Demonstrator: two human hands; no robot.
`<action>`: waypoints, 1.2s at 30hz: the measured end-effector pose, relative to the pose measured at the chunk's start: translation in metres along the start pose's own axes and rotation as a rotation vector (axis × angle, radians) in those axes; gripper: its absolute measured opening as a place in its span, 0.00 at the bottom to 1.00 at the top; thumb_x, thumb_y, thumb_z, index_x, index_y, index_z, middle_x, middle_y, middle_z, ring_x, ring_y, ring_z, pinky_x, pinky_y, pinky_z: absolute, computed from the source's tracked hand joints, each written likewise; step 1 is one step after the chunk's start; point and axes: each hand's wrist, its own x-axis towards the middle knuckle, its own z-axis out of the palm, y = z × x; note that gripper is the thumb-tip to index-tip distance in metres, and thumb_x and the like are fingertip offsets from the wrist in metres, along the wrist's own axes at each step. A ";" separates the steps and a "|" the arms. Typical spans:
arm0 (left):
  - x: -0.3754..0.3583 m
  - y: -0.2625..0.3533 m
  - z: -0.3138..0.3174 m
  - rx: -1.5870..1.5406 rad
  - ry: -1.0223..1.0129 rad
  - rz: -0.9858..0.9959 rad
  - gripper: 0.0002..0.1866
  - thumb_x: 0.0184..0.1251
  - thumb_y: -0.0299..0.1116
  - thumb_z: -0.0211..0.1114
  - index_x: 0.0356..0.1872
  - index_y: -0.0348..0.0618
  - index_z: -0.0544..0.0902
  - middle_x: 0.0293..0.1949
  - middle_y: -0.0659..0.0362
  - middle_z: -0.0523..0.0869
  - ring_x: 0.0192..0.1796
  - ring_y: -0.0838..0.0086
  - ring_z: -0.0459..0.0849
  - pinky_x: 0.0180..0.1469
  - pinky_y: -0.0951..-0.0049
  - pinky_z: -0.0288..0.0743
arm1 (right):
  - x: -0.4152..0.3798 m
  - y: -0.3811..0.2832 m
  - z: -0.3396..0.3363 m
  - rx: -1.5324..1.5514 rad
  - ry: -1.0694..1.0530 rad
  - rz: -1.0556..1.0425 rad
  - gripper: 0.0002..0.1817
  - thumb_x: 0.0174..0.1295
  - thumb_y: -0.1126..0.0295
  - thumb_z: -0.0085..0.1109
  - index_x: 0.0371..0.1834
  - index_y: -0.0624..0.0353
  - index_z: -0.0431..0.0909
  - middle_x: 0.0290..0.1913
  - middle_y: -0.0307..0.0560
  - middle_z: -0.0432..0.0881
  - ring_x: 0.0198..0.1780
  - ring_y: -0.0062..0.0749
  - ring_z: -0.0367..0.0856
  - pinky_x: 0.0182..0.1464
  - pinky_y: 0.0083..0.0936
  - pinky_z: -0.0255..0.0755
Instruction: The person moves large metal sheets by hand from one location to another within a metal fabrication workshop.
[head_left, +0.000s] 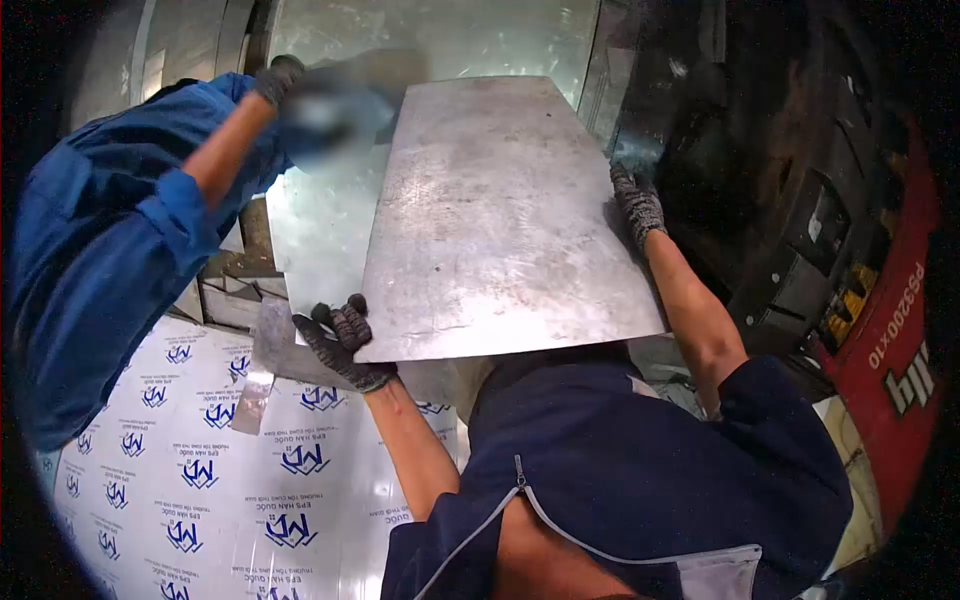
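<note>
A large, scuffed metal sheet (500,220) with a tapered outline lies across the middle of the view, its near edge close to my torso. My left hand (343,342), in a dark knit glove, grips the near left corner, with its fingers curled at the edge. On the right edge, my gloved right hand (637,205) is closed around the sheet; some of its fingers are hidden. Beneath the sheet, a shinier metal surface (320,230) shows at the left and far side.
At the left, a co-worker in blue clothing (110,230) leans in, a gloved hand (279,78) near a blurred patch. White printed panels (190,450) cover the lower left, with a narrow metal strip (255,400) above them. Dark machinery (790,180) and a red machine panel (900,370) stand right.
</note>
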 end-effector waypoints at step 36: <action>0.055 -0.083 -0.160 -0.348 0.207 -0.376 0.15 0.75 0.45 0.61 0.45 0.45 0.87 0.48 0.60 0.89 0.60 0.65 0.82 0.73 0.52 0.66 | 0.056 0.126 0.136 0.375 0.144 0.167 0.13 0.76 0.65 0.46 0.57 0.57 0.74 0.49 0.47 0.79 0.53 0.36 0.74 0.64 0.38 0.69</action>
